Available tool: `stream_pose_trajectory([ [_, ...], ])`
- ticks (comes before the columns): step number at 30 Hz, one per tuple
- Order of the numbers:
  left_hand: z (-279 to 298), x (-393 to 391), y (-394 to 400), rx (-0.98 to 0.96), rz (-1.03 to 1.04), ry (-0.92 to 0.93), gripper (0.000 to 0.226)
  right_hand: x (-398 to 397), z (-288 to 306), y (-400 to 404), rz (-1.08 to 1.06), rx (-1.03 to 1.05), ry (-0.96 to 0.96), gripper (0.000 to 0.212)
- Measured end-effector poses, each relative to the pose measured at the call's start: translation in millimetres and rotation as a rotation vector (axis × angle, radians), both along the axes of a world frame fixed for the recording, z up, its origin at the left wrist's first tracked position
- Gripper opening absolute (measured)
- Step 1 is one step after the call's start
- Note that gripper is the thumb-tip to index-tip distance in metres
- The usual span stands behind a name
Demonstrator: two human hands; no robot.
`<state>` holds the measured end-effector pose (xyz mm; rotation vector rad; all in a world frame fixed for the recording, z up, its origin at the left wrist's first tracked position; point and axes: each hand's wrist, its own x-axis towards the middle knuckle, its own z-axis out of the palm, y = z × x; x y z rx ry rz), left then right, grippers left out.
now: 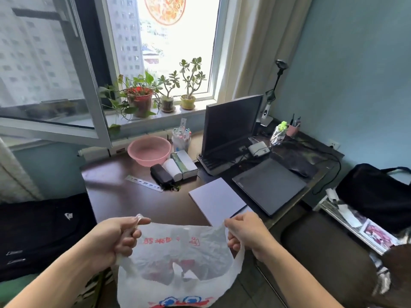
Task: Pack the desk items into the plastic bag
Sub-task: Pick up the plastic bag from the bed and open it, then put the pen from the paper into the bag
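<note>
While the left hand (pixel 115 237) and right hand (pixel 243 233) are each closing their grip on 1 handle, the plastic bag (pixel 178 265) is hanging between them, below the near edge of the tabletop (pixel 124 196): thin, translucent white, crinkled, showing red lettering and blue-and-red print at its bottom.

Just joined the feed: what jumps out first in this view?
Front and centre, the left hand and right hand each grip a handle of a white plastic bag with red print. Beyond it, on the dark desk, sits a pink basin near the window, beside a black monitor.
</note>
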<state>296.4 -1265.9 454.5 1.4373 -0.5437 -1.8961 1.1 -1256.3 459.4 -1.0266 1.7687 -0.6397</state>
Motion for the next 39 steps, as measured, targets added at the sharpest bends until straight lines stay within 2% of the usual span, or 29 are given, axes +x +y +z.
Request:
stream_pose_trajectory([
  [11,-7.8,-2.1,-22.4,-0.041,0.128,-0.035,0.030,-20.7,5.3,-66.5,0.165,-0.031,-0.096,0.022],
  [14,-13.2,-9.7,-22.1,-0.002,0.176,-0.056,0.032,-31.5,-4.8,-91.3,0.198,-0.058,-0.063,0.024],
  [19,-14.5,-31.4,-17.5,0.029,0.254,-0.038,0.034,-87.9,-54.2,-145.5,-0.003,-0.024,-0.044,0.024],
  [22,-15.1,-43.0,-16.3,0.040,0.284,-0.053,0.042,-126.1,-101.3,-174.1,-0.018,0.054,0.040,0.017],
  [26,-16.3,-55.1,-13.2,0.052,0.348,-0.069,0.035,-140.0,-157.5,-191.0,0.125,0.146,0.183,0.006],
  [28,-17.5,-58.8,-10.6,0.044,0.378,-0.084,0.035,-136.7,-176.0,-196.0,0.159,0.130,0.244,0.003],
  [32,-14.1,-63.6,-7.6,0.019,0.413,-0.111,0.035,-117.2,-192.3,-199.1,0.149,0.026,0.393,0.008],
  [35,-7.9,-63.2,-8.7,0.024,0.407,-0.144,0.034,-106.0,-204.7,-200.4,0.279,0.095,0.465,0.009],
  [37,-4.7,-67.7,-10.0,0.024,0.383,-0.154,0.033,-108.4,-209.4,-198.9,0.299,0.139,0.488,0.021],
  [39,-4.1,-66.7,-11.0,0.025,0.375,-0.159,0.034,-106.5,-216.0,-199.0,0.295,0.155,0.532,0.020],
])
